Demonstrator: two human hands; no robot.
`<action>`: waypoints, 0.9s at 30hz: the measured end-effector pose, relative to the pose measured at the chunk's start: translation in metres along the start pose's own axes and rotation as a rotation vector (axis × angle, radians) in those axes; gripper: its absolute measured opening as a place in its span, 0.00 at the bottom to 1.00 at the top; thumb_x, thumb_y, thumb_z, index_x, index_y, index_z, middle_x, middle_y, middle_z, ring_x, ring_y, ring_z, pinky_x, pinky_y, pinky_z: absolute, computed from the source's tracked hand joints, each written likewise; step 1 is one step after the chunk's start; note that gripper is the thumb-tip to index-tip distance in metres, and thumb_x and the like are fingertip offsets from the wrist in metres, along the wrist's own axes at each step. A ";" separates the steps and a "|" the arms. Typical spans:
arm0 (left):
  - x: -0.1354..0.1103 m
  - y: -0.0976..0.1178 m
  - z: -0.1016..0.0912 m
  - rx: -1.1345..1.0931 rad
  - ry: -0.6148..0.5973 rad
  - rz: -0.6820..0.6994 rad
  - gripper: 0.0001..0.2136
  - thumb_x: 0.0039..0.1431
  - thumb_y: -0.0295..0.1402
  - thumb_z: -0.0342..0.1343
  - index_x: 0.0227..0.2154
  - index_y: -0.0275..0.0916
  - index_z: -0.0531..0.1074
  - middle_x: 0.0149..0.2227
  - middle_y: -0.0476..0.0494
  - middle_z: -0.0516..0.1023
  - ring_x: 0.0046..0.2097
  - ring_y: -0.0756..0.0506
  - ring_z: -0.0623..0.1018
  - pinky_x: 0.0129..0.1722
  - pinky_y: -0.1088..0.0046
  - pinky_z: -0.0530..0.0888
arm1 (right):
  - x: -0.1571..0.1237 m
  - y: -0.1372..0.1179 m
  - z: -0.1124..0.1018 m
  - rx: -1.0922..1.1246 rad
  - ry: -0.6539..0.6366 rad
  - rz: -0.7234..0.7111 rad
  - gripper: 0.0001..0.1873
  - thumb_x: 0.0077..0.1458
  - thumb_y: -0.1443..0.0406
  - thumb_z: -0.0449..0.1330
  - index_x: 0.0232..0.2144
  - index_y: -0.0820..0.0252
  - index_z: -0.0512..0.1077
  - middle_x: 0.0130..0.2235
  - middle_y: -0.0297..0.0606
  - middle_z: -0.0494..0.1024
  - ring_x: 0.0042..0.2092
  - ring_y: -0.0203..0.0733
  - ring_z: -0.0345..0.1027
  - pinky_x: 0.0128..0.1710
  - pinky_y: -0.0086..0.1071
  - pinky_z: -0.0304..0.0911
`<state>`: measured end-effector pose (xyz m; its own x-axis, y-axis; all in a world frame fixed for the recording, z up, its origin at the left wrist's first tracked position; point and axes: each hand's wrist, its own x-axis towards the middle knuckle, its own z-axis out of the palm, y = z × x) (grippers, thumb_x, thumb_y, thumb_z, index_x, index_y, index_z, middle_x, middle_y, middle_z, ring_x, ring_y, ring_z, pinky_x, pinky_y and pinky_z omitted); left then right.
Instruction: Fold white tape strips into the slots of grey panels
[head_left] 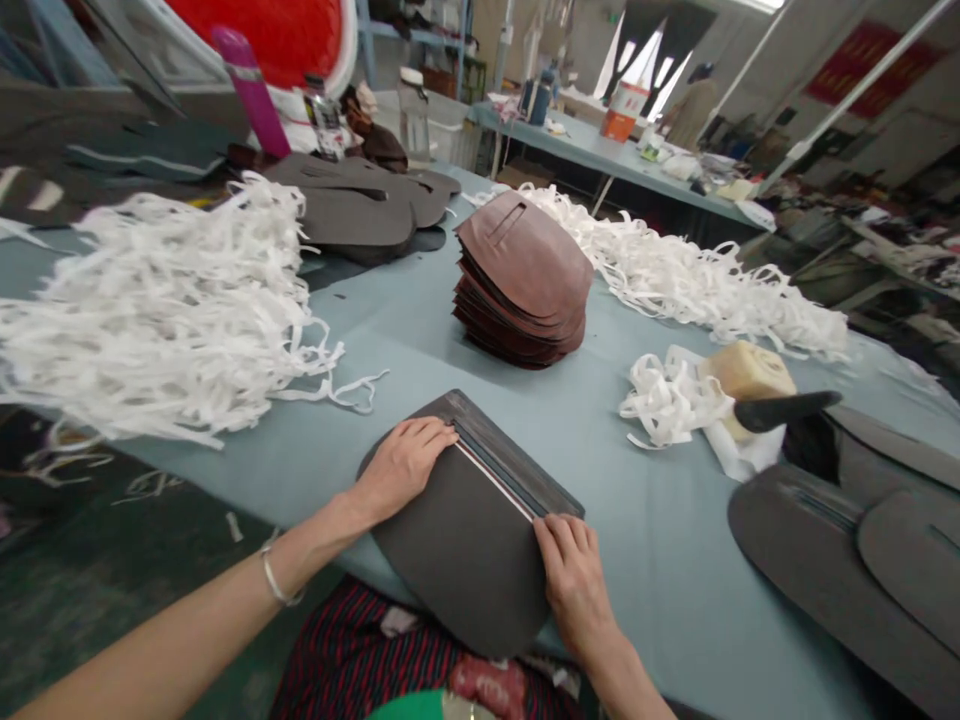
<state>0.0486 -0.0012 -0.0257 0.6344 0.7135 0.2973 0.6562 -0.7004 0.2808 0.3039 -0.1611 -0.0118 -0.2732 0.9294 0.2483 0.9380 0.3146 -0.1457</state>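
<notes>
A dark grey leather-like panel (465, 540) with a rounded lower end lies at the table's near edge, its lower part overhanging. A narrow white strip (495, 480) runs along a slit-like line near its straight upper end. My left hand (405, 465) is closed at the strip's upper left end, fingers bent together and pressing on the panel. At the strip's other end, my right hand (574, 570) grips the panel's right side with curled fingers. Both thumbs are mostly hidden. Beyond the panel stands a stack of brown leather pieces (525, 265), the top one slotted.
White strips (165, 310) are heaped on the left, with another long pile (690, 275) behind. A yellowish block (750, 370) and a black-handled tool (787, 408) sit at right, near more grey panels (802, 540). Bottles, including a purple one (251, 90), stand at back left.
</notes>
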 end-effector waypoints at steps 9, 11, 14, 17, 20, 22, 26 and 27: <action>-0.001 -0.003 0.005 0.000 0.014 0.050 0.16 0.61 0.26 0.44 0.48 0.40 0.70 0.51 0.41 0.73 0.54 0.41 0.68 0.51 0.59 0.66 | -0.009 0.005 0.006 0.192 0.140 0.129 0.14 0.61 0.73 0.45 0.40 0.59 0.69 0.47 0.45 0.71 0.52 0.44 0.60 0.48 0.43 0.60; 0.000 -0.002 0.004 0.002 0.013 0.060 0.16 0.61 0.25 0.44 0.48 0.40 0.70 0.50 0.41 0.73 0.54 0.42 0.68 0.52 0.60 0.66 | -0.009 0.005 0.007 0.205 0.132 0.105 0.13 0.62 0.73 0.45 0.40 0.60 0.68 0.48 0.44 0.72 0.52 0.44 0.60 0.49 0.44 0.58; 0.001 -0.002 0.004 0.015 0.018 0.067 0.15 0.61 0.26 0.44 0.46 0.39 0.70 0.48 0.41 0.74 0.52 0.42 0.70 0.50 0.61 0.67 | -0.009 0.003 0.006 0.213 0.110 0.082 0.12 0.62 0.72 0.46 0.39 0.60 0.68 0.46 0.41 0.74 0.49 0.42 0.61 0.49 0.42 0.56; -0.001 -0.004 0.007 0.044 0.045 0.051 0.14 0.61 0.26 0.43 0.45 0.40 0.70 0.46 0.41 0.74 0.50 0.42 0.71 0.48 0.63 0.68 | -0.011 0.003 0.002 0.196 0.066 0.065 0.11 0.62 0.71 0.46 0.39 0.59 0.67 0.45 0.40 0.74 0.45 0.41 0.61 0.48 0.41 0.56; -0.011 -0.003 0.017 0.073 0.085 0.061 0.14 0.60 0.27 0.43 0.45 0.41 0.70 0.46 0.41 0.74 0.49 0.42 0.72 0.47 0.63 0.69 | -0.013 0.009 -0.004 0.181 0.030 0.050 0.11 0.61 0.72 0.46 0.37 0.58 0.67 0.42 0.39 0.74 0.41 0.40 0.61 0.46 0.40 0.56; -0.021 0.004 0.026 0.093 0.117 0.069 0.14 0.60 0.28 0.43 0.45 0.41 0.70 0.46 0.40 0.74 0.48 0.41 0.73 0.46 0.62 0.69 | -0.013 0.017 -0.008 0.203 0.029 0.076 0.11 0.58 0.73 0.47 0.35 0.58 0.67 0.38 0.38 0.73 0.39 0.40 0.61 0.43 0.38 0.57; -0.044 0.020 0.042 0.102 0.184 0.032 0.15 0.59 0.28 0.43 0.46 0.42 0.69 0.46 0.39 0.74 0.48 0.41 0.73 0.46 0.62 0.69 | -0.006 0.055 -0.016 0.252 0.179 0.287 0.08 0.54 0.71 0.49 0.32 0.58 0.66 0.32 0.36 0.70 0.36 0.39 0.61 0.37 0.34 0.58; -0.047 0.022 0.044 0.088 0.195 0.017 0.15 0.59 0.29 0.43 0.46 0.42 0.69 0.45 0.40 0.75 0.47 0.41 0.73 0.45 0.63 0.69 | -0.002 0.070 -0.019 0.242 0.267 0.381 0.07 0.54 0.69 0.50 0.31 0.58 0.67 0.32 0.35 0.69 0.35 0.39 0.62 0.36 0.32 0.59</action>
<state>0.0515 -0.0493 -0.0741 0.5604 0.6790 0.4743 0.6847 -0.7020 0.1960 0.3742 -0.1442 -0.0045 0.1710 0.9151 0.3651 0.8753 0.0290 -0.4827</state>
